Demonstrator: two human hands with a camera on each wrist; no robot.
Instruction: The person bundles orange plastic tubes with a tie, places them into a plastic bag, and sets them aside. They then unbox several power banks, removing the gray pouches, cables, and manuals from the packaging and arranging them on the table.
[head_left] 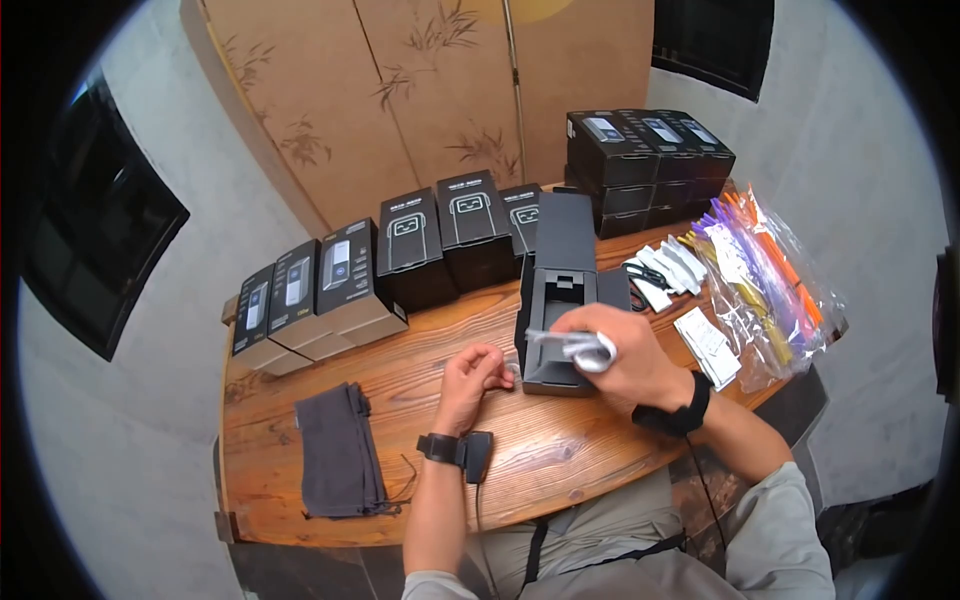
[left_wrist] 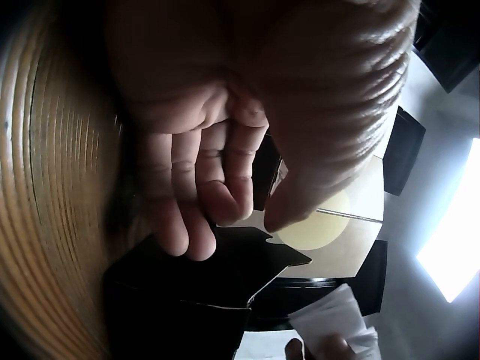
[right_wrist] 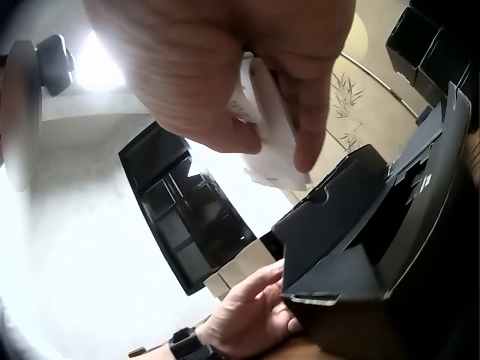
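Observation:
The right hand [head_left: 640, 362] pinches a folded white paper-like piece [right_wrist: 274, 142] between thumb and fingers, above an open black box [head_left: 556, 378]. In the right wrist view, this hand [right_wrist: 225, 75] is over the box's raised flaps [right_wrist: 337, 195]. Beside the box's left side, the left hand [head_left: 468, 385] has its fingers loosely bent and holds nothing; in the left wrist view its fingers [left_wrist: 184, 195] hang near the black box [left_wrist: 202, 262]. A small clear item [head_left: 513, 374] lies by its fingertips, too small to identify. The box's inner tray [head_left: 560, 300] is partly hidden by the right hand.
Closed black boxes [head_left: 408, 235] line the table's back left, with more stacked [head_left: 650, 160] at the back right. A dark cloth pouch [head_left: 338, 455] lies at left. White packets [head_left: 665, 270], a paper stack [head_left: 708, 347] and plastic-wrapped colourful strips [head_left: 760, 280] are at right.

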